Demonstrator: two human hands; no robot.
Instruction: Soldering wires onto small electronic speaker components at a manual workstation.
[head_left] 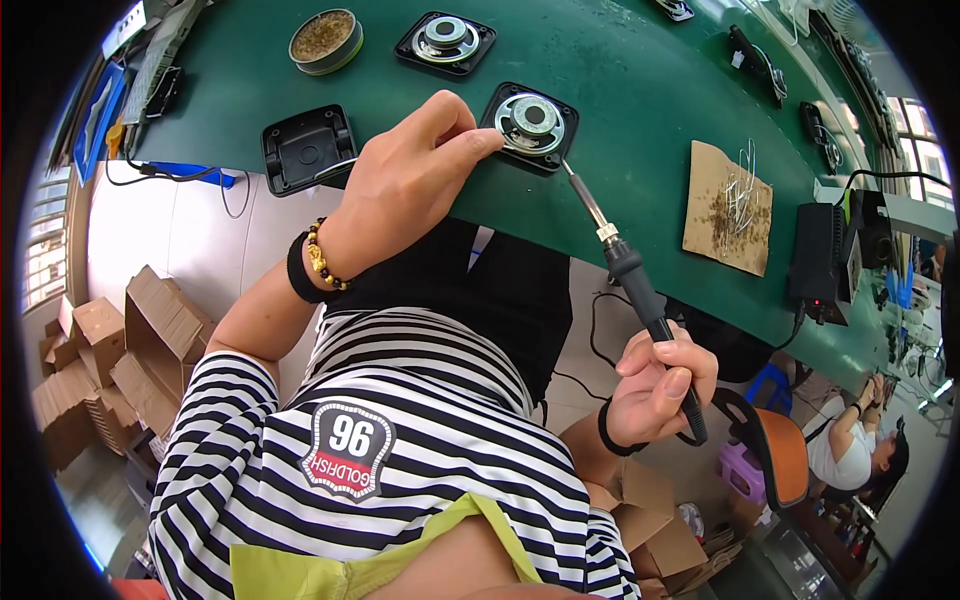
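A small round speaker (530, 122) in a black square frame lies near the front edge of the green table (640, 90). My left hand (410, 170) reaches over the edge, and its thumb and forefinger pinch the speaker's left rim. A beaded bracelet and a black band are on that wrist. My right hand (660, 385), below the table edge, grips the black handle of a soldering iron (630, 275). The iron's metal tip touches the speaker's lower right corner.
A second speaker (446, 40), a round tin of brass wool (325, 40) and a black square housing (308, 148) lie further left. A cardboard scrap with thin wires (728, 205) and a black soldering station (822, 262) sit at the right. Cardboard boxes (120, 360) are on the floor; a seated person (860, 440) works at the far right.
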